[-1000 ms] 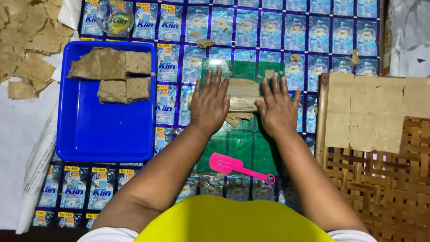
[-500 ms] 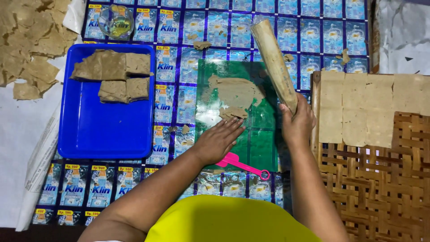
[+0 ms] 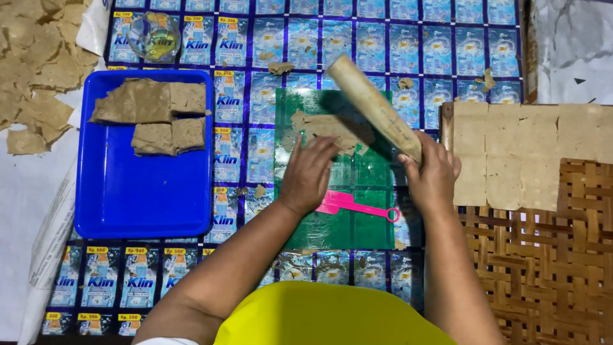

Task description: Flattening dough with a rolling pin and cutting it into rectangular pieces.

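Note:
My right hand (image 3: 433, 171) grips the near end of a wooden rolling pin (image 3: 374, 105), which tilts up and away to the left above a green plastic sheet (image 3: 357, 220). A flattened brown dough piece (image 3: 322, 128) lies on the far part of that sheet. My left hand (image 3: 309, 172) rests flat on the sheet with its fingertips at the dough's near edge. A pink plastic scraper (image 3: 350, 204) lies on the sheet between my wrists.
A blue tray (image 3: 140, 204) at left holds several brown dough slabs (image 3: 150, 115). Cut pale squares (image 3: 523, 150) lie on a woven bamboo rack (image 3: 543, 268) at right. Dough scraps (image 3: 35, 70) pile at far left. A glass bowl (image 3: 153, 35) stands beyond the tray. Printed sachet sheets cover the work surface.
Both hands were pressing the rolling pin flat over the dough. My right hand lifted it off and tilted it; my left hand drew back, then moved forward to the dough's edge.

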